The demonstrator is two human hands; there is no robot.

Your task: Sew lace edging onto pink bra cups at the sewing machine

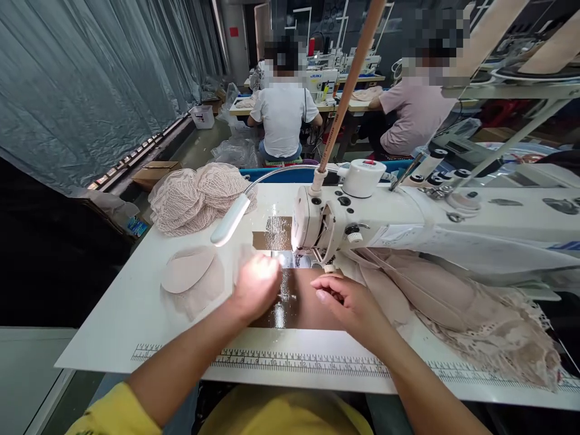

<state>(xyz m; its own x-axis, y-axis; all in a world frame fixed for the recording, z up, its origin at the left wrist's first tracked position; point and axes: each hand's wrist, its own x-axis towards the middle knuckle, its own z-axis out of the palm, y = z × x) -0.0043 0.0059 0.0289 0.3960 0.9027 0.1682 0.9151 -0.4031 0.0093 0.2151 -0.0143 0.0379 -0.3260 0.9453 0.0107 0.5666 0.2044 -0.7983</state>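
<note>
My left hand [256, 285] lies on the brown shiny plate [308, 308] of the sewing table, brightly lit by the lamp, fingers curled over thin pale fabric [199, 290]. My right hand [348, 302] sits just right of it, fingers bent, pinching beige fabric [426, 290] near the needle of the white sewing machine [408, 223]. Pale oval pads [188, 270] lie left of my left hand. What the left fingers hold is washed out by the glare.
A heap of pink lace pieces [199, 193] lies at the table's back left. A gooseneck lamp [231, 220] hangs over the work. Lace-trimmed beige cloth [507, 338] spreads right. A printed ruler [290, 361] runs along the front edge. Two people sit at machines beyond.
</note>
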